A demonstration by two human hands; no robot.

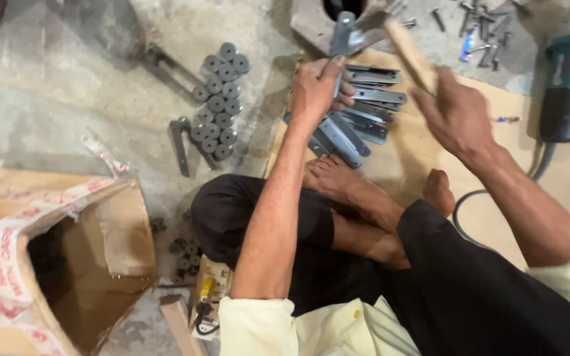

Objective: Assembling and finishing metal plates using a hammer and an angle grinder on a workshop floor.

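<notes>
A flat metal bar is held upright in the clenched grip of the left hand, above a pile of similar metal strips laid on a wooden board. A wooden-handled tool is grasped in the right hand; its head is blurred and lies close to the top of the bar. The person's crossed bare feet rest on the board just beside the pile. On the concrete floor to the left, a cluster of grey cylindrical bushes is arranged, with a few loose strips beside it. An open cardboard box stands at lower left. Loose bolts are scattered at upper right, near a teal power tool whose cable runs behind the right forearm.
</notes>
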